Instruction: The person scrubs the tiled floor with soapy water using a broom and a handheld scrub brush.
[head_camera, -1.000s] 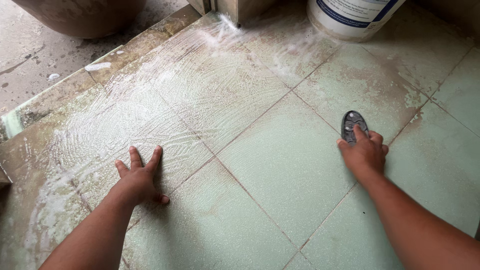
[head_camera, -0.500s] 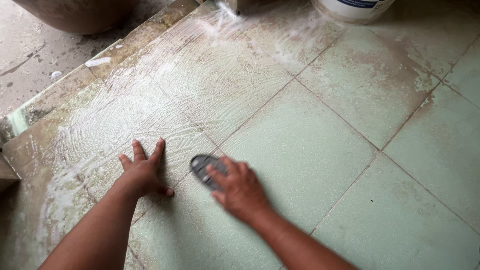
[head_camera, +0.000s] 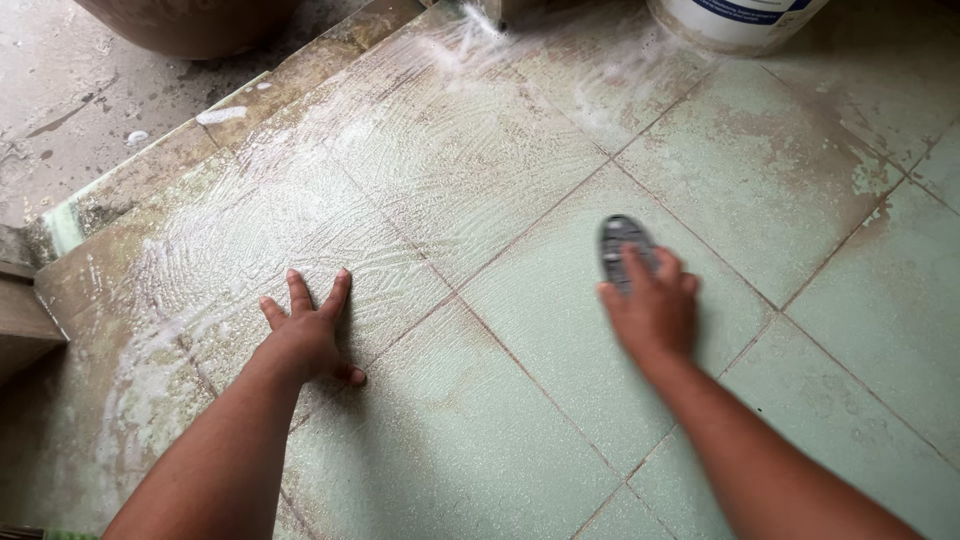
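My right hand (head_camera: 650, 310) grips a grey oval scrub brush (head_camera: 620, 245) pressed flat on a pale green floor tile (head_camera: 560, 330); the hand is slightly blurred. Palm down, fingers spread, my left hand (head_camera: 310, 335) rests on the wet tile to the left, holding nothing. Soapy white streaks (head_camera: 330, 180) cover the tiles beyond the left hand.
A white bucket (head_camera: 740, 20) stands at the top right edge. A brown round pot (head_camera: 190, 20) sits on the lower concrete ground at top left, past the tiled step edge (head_camera: 150, 170). Brown stains mark the far right tiles (head_camera: 780, 140).
My right hand swept the brush left to beside my left hand, then back right and farther away. My left hand stayed planted; the view shifted slightly.
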